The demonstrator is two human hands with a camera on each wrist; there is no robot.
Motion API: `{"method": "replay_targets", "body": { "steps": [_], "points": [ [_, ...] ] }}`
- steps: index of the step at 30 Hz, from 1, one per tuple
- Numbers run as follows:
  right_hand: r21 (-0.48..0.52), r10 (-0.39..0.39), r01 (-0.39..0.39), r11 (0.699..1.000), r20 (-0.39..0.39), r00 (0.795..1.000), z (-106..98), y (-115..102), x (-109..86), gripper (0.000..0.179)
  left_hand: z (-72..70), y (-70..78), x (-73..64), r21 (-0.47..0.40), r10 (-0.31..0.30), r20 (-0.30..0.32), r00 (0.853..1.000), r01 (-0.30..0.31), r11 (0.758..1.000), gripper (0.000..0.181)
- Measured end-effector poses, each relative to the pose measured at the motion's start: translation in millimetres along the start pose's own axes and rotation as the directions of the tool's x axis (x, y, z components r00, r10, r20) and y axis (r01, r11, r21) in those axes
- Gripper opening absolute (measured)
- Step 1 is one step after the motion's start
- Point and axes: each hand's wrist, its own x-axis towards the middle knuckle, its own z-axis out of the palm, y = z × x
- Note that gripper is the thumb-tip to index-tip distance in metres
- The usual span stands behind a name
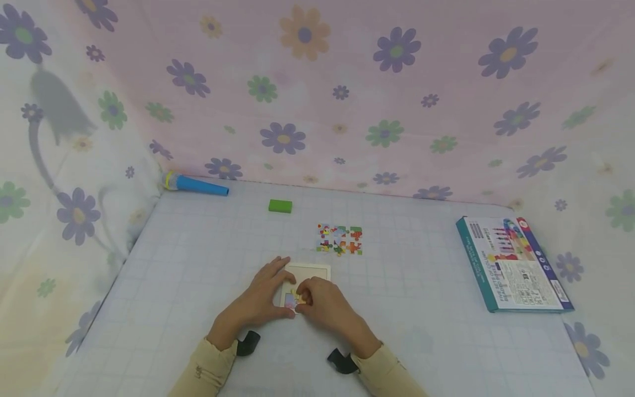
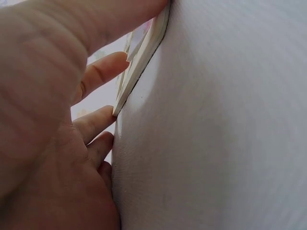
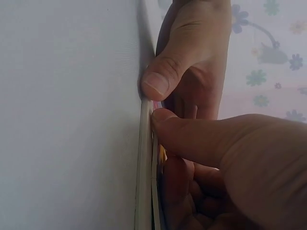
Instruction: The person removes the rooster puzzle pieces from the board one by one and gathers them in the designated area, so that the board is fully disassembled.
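A small pale puzzle tray (image 1: 310,265) lies on the table, with colourful puzzle pieces (image 1: 290,300) in its near left corner. Around the tray's left side, my left hand (image 1: 255,298) grips it, thumb at the near edge and fingers spread toward the far side. The left wrist view shows fingertips right at the tray's rim (image 2: 139,64). My right hand (image 1: 327,304) leans over the tray with fingers curled, pinching a thin puzzle piece (image 3: 154,165) by thumb and fingers; they hide most of it. The two thumbs are close together at the near edge.
Beyond the tray lie several loose puzzle pieces (image 1: 340,239) in two rows. A green block (image 1: 280,206) and a blue toy microphone (image 1: 200,186) sit farther back. At the right is a flat printed box (image 1: 516,264). Flowered cloth (image 1: 337,121) walls the table's back and sides.
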Motion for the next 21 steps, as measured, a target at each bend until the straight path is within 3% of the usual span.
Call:
{"method": "replay_targets", "body": {
  "steps": [10,21],
  "points": [
    [0.048,-0.027,0.027,0.998,-0.013,1.000,2.3,5.4,-0.2,0.024,-1.3,2.0,0.0,-0.011,-0.012,0.006,1.000,0.012,1.000,0.057],
    [0.138,-0.001,0.007,0.990,-0.045,0.999,1.2,6.3,1.2,0.006,-1.4,1.5,0.2,-0.013,0.000,0.006,1.000,0.000,1.000,0.056]
  ]
}}
